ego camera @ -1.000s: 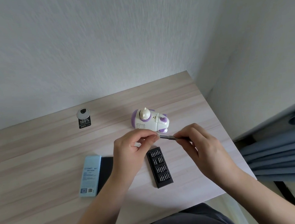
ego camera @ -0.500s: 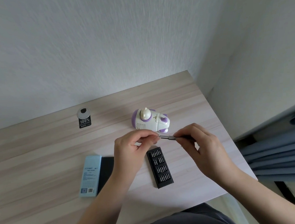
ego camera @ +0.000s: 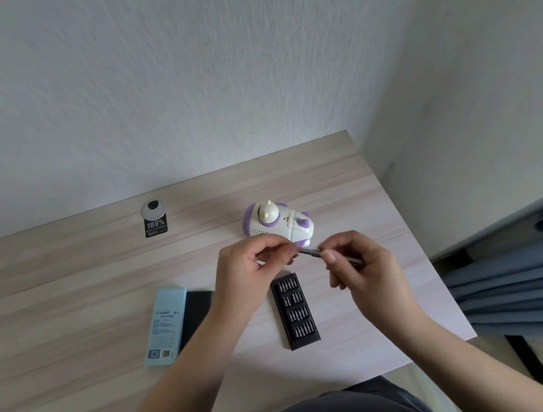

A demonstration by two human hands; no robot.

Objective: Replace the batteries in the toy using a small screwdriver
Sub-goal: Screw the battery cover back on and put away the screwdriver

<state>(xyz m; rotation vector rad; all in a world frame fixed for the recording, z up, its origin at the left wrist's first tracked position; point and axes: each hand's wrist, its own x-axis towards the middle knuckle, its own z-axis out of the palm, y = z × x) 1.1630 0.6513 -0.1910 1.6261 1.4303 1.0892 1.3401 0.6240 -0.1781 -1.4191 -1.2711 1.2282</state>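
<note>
A white and purple toy [ego camera: 278,223] lies on the wooden table [ego camera: 74,289] beyond my hands. My right hand [ego camera: 364,270] grips a thin grey screwdriver [ego camera: 312,252] that points left. My left hand [ego camera: 249,273] pinches the screwdriver's tip end between thumb and fingers; whatever is at the tip is hidden. Both hands hover just in front of the toy, above a black tray of screwdriver bits [ego camera: 294,310] that lies open on the table.
A light blue box [ego camera: 166,326] lies left of my left arm beside a black case [ego camera: 196,314]. A small pack with a round cell and a "100%" label [ego camera: 155,218] lies near the wall. The table's right edge and a blue curtain [ego camera: 516,283] are close.
Both hands stay together at the screwdriver, with only slight finger shifts at its tip. The toy and the bit tray have not moved.
</note>
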